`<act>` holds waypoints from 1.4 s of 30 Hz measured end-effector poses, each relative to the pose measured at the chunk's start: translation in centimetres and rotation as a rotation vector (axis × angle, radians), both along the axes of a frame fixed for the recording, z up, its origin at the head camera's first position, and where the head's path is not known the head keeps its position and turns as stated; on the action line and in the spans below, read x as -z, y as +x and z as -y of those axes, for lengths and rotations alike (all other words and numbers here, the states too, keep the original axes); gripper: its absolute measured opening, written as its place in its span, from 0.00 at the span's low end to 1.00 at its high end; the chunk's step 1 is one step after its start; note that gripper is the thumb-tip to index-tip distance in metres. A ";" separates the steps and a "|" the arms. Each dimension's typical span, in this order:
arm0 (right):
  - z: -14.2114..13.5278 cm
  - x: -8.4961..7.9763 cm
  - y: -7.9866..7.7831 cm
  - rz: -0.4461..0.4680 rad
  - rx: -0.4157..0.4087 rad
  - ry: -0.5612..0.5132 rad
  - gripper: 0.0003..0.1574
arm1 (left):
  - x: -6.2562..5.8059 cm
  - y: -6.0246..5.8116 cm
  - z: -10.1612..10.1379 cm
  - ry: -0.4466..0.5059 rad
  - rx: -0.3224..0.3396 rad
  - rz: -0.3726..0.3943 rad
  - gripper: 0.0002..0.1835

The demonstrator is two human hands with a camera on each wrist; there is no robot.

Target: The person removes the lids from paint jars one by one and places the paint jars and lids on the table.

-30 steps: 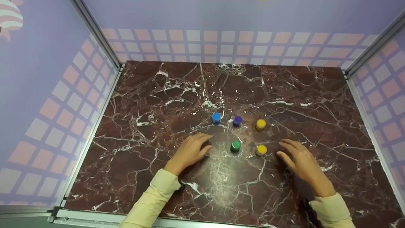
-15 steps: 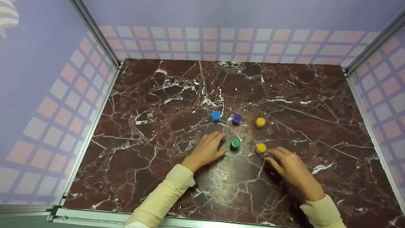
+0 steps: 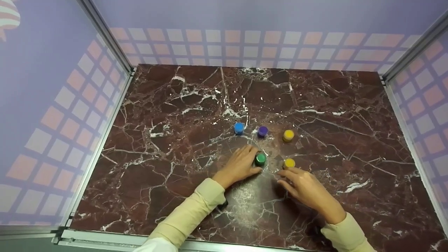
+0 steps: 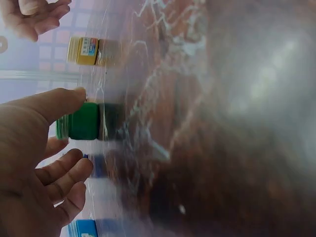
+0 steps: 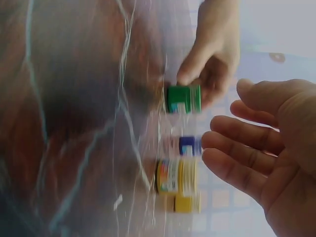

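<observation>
While the loosely parted left hand (image 3: 240, 164) flanks an ungripped green jar (image 3: 260, 159), right hand (image 3: 303, 185) relaxed, empty, labels (image 5: 172, 175) illegible

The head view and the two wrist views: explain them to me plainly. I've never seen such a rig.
There is no machine here: you see a person's bare left hand and right hand. One camera, on the head, looks forward and down; one on each wrist watches that hand's work, and those two pictures appear turned sideways.

On the dark, marbled tabletop stand five small jars: a blue jar, a purple jar and a yellow jar in the back row, a green jar and a second yellow jar nearer the person.

The left hand has thumb and fingers around the green jar; whether they touch it, I cannot tell. The right hand is beside the second yellow jar, holding nothing. No jar is lifted.
</observation>
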State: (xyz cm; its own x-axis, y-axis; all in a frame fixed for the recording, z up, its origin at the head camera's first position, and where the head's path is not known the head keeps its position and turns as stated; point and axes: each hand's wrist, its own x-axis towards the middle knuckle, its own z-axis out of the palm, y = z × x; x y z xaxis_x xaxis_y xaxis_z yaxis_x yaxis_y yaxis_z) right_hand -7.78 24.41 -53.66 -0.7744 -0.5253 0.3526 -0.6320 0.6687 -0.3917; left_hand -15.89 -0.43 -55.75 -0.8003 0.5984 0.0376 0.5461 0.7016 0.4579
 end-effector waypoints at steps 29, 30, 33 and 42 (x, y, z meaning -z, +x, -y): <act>5.7 -0.3 -1.8 0.050 0.060 -0.093 0.16 | 0.0 0.0 0.1 -0.043 0.010 -0.029 0.26; 5.9 -0.3 -1.8 0.052 0.055 -0.098 0.15 | -0.1 0.1 0.3 -0.039 0.012 -0.023 0.26; 6.2 -0.1 -1.9 0.062 0.034 -0.109 0.15 | -0.1 0.4 0.9 -0.033 0.015 -0.016 0.26; 7.1 0.2 -2.2 0.087 -0.018 -0.099 0.13 | 0.0 1.5 2.7 -0.051 0.033 -0.045 0.22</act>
State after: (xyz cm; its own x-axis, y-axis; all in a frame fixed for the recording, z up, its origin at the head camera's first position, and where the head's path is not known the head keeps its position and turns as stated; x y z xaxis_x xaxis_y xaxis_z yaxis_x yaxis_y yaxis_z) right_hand -9.97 17.30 -53.82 -0.7949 -0.5056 0.3355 -0.6046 0.6130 -0.5086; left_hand -14.44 -3.16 -55.73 -0.7782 0.6266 0.0419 0.5886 0.7046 0.3964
